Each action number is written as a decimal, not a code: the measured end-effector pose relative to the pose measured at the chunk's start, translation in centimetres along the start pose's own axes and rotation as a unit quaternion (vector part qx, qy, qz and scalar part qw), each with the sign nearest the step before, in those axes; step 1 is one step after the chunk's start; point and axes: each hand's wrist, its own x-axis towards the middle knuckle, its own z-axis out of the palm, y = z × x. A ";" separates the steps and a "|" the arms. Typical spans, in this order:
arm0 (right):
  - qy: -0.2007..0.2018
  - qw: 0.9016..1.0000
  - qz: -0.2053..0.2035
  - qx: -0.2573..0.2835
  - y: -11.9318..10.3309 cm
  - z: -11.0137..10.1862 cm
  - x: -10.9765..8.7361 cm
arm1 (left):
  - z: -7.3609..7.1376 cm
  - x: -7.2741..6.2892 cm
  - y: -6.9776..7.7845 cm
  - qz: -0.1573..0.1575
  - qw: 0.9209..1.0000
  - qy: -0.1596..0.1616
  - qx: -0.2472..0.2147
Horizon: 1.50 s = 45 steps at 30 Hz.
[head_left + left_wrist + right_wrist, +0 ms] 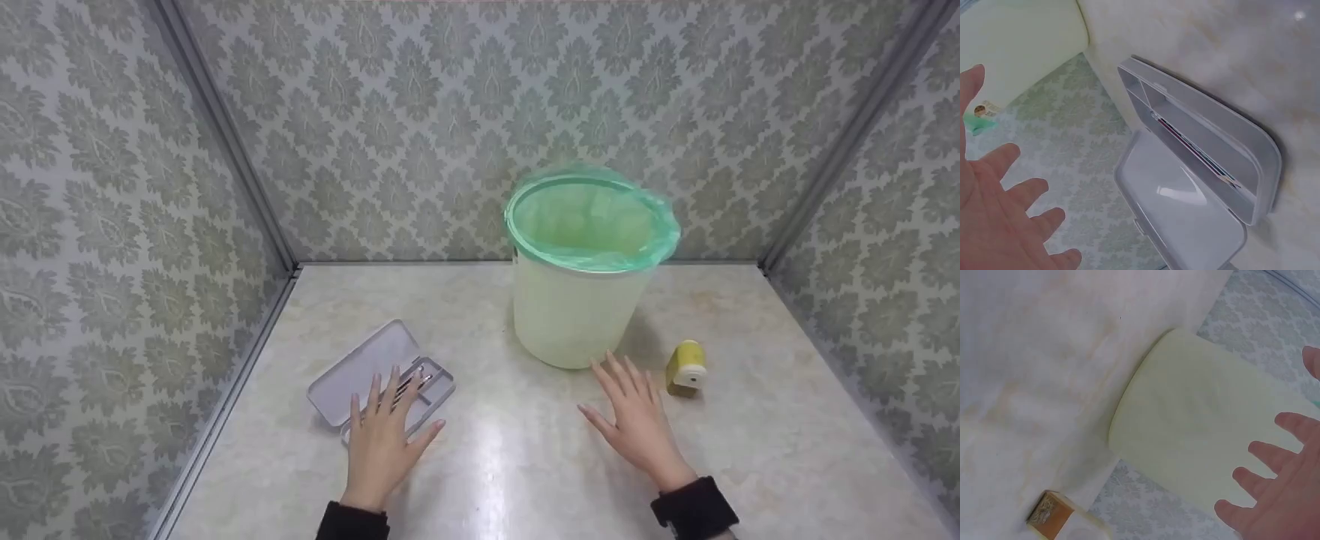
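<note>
My left hand (381, 442) has its fingers spread straight over the near part of an open grey pencil case (442, 390), partly hiding it. Several pencils (1193, 149) lie in the case's long compartment, and its lid (1185, 197) is folded back. To the right, my right hand (636, 427) is also spread, its fingers pointing towards the base of a pale trash can (577, 307). A yellow and white pencil sharpener (686, 367) stands just right of those fingers, with shavings (1044, 512) visible in it. Neither hand holds anything.
A green plastic bag (592, 259) lines the trash can and folds over its rim. Patterned wall panels (420, 135) enclose the marbled table (510, 450) at the back and on both sides.
</note>
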 end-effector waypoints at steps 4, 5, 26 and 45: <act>0.014 0.999 -0.036 0.007 -1.2 1.0 0.8 | -0.3 -1.1 -1.7 -0.019 1.000 0.008 0.008; 0.018 0.999 -0.048 0.008 -1.5 1.4 1.0 | -0.4 -1.4 -2.1 -0.024 1.000 0.010 0.011; -0.003 0.971 -0.240 0.003 -10.5 9.2 6.4 | 0.4 -5.9 -8.1 -0.150 0.988 -0.020 -0.037; -0.043 0.950 -0.309 -0.012 -16.0 14.0 12.1 | 1.7 -4.6 -8.3 -0.176 0.982 -0.019 -0.061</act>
